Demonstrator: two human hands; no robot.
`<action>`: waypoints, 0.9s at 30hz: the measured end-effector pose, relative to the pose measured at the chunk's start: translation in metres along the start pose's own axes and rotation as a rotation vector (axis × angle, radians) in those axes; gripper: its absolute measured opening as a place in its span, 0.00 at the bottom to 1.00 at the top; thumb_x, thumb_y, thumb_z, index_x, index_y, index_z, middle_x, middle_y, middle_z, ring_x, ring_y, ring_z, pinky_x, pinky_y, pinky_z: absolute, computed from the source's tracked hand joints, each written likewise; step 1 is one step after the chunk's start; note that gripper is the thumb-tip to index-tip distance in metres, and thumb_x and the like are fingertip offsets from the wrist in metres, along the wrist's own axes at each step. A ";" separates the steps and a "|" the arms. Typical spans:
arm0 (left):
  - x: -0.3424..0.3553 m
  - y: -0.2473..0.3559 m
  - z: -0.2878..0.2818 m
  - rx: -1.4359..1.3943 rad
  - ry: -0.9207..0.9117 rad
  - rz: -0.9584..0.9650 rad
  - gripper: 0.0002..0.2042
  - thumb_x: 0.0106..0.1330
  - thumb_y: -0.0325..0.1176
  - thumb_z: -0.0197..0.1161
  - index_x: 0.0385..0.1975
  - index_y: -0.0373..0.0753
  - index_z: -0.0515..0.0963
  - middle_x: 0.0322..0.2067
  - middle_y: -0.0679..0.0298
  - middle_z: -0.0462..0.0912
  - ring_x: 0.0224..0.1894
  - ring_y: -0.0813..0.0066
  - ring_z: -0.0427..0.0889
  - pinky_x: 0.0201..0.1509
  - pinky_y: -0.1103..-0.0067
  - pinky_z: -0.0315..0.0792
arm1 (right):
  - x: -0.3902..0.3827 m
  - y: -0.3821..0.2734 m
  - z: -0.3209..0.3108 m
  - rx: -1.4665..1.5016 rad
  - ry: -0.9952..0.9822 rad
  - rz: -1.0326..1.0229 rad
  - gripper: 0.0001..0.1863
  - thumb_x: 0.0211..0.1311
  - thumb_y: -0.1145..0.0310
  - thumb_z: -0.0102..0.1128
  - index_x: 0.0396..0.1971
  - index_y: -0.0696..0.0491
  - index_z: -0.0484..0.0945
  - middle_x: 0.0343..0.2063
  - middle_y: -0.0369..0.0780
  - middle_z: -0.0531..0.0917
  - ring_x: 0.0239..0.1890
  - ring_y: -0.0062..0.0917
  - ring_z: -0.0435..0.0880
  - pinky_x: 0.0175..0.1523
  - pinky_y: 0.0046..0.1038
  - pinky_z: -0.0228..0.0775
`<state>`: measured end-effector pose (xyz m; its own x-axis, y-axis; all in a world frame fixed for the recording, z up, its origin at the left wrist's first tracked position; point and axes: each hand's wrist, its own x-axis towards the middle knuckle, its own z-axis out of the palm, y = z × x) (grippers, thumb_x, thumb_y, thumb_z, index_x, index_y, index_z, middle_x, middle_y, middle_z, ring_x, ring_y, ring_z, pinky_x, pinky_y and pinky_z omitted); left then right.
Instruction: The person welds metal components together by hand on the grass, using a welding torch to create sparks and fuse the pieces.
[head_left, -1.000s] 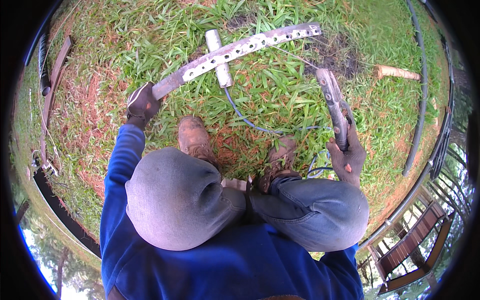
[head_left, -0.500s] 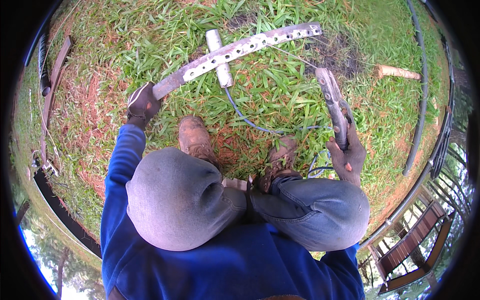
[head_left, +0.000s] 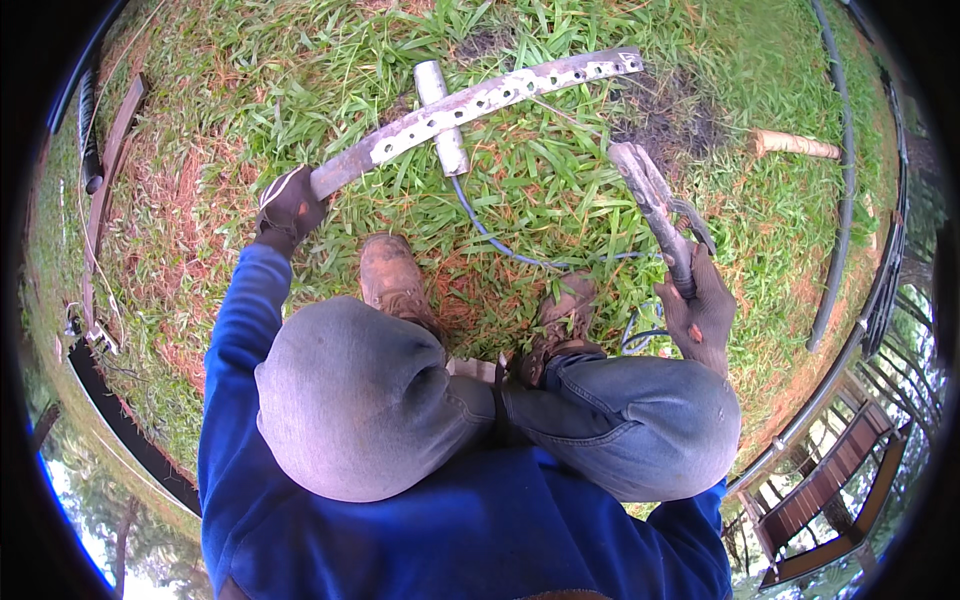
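Over green grass, a long, grey, perforated metal bar is clasped by the gloved left hand. The gloved right hand grips a dark tubular tool; beneath the bar lies a short grey metal pipe (a thin metal rod near the tool's tip).

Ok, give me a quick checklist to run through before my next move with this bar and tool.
1. Left hand on the end of the perforated bar: ok.
2. Right hand holding the dark tool: ok.
3. Bar lying across the metal pipe: ok.
4. Thin rod touching the bar: cannot tell.
5. Blue cable well clear of the right boot: not ok, it passes close to the toe.
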<state>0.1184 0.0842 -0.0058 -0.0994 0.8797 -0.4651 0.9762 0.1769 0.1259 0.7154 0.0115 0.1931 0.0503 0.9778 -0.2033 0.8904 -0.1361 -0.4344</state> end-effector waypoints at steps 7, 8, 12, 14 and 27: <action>0.015 -0.012 0.003 0.038 0.002 0.089 0.16 0.64 0.47 0.79 0.43 0.44 0.89 0.37 0.50 0.93 0.42 0.41 0.93 0.46 0.56 0.85 | 0.000 0.004 0.004 0.055 0.050 -0.063 0.33 0.66 0.68 0.80 0.70 0.52 0.78 0.44 0.47 0.90 0.43 0.41 0.94 0.49 0.37 0.87; 0.014 -0.012 0.003 0.045 -0.008 0.078 0.18 0.65 0.50 0.80 0.45 0.43 0.89 0.39 0.50 0.94 0.43 0.42 0.93 0.48 0.55 0.86 | -0.001 0.005 0.005 0.046 0.051 -0.060 0.34 0.65 0.69 0.80 0.71 0.52 0.78 0.45 0.48 0.90 0.43 0.41 0.95 0.49 0.37 0.87; 0.010 -0.005 0.000 0.007 0.022 0.063 0.17 0.64 0.47 0.79 0.45 0.44 0.89 0.37 0.50 0.94 0.43 0.42 0.93 0.47 0.56 0.86 | 0.001 -0.001 0.001 0.031 0.059 -0.092 0.34 0.65 0.70 0.80 0.71 0.50 0.78 0.46 0.48 0.91 0.45 0.42 0.96 0.50 0.40 0.87; 0.010 -0.011 0.005 0.009 0.015 0.065 0.17 0.64 0.47 0.79 0.45 0.44 0.89 0.37 0.50 0.94 0.42 0.42 0.93 0.47 0.56 0.86 | 0.006 -0.021 -0.005 -0.030 -0.044 -0.011 0.34 0.65 0.70 0.79 0.71 0.49 0.78 0.47 0.48 0.91 0.46 0.43 0.96 0.50 0.40 0.87; -0.016 -0.015 -0.011 -0.010 0.008 0.022 0.21 0.62 0.43 0.81 0.52 0.43 0.89 0.42 0.50 0.95 0.47 0.43 0.94 0.53 0.55 0.87 | 0.017 -0.031 -0.029 -0.071 0.056 -0.142 0.35 0.66 0.72 0.77 0.73 0.53 0.77 0.46 0.47 0.90 0.42 0.38 0.96 0.46 0.38 0.88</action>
<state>0.1037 0.0723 0.0094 -0.0797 0.8870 -0.4548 0.9761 0.1620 0.1450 0.7020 0.0372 0.2287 -0.0551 0.9941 -0.0939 0.9199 0.0139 -0.3919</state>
